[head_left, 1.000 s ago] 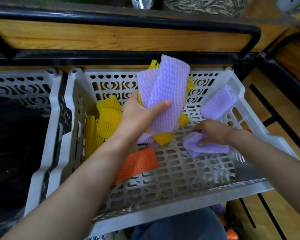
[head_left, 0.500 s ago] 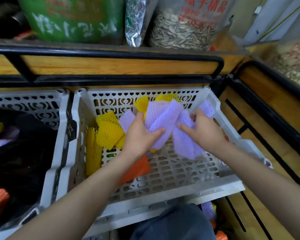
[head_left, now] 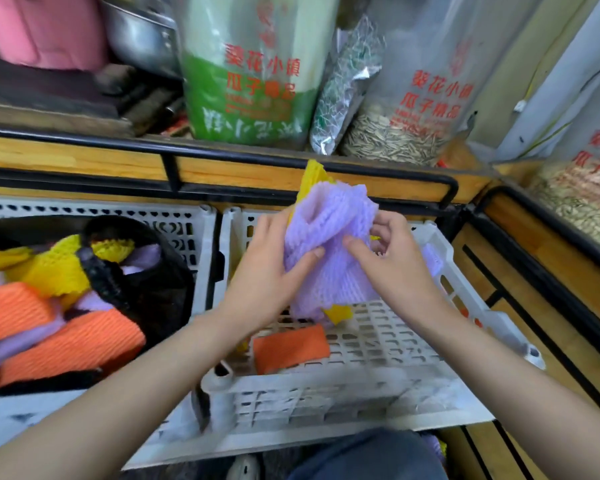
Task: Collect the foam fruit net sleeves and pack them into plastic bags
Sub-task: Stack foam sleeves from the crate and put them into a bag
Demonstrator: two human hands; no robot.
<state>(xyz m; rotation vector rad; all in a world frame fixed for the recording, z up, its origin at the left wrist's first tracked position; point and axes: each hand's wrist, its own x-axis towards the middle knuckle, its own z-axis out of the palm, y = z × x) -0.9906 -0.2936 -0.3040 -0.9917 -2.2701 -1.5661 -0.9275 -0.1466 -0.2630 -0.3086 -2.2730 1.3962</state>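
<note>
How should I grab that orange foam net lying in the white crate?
Come from above: the orange foam net lies flat on the floor of the white crate, walls around it. Pinch across its two long edges near the middle.

Wooden shelf with black metal rail [head_left: 243,174] running across the back. Clear red-printed bag of sunflower seeds [head_left: 395,140] standing on it, beside a crinkled silver foil pouch [head_left: 340,91] and a green-and-white printed bag [head_left: 250,109]. Pink object [head_left: 42,29] and steel bowl [head_left: 142,39] sitting upper left, blurred. Second black-framed wooden shelf [head_left: 541,247] angling off right.
</note>
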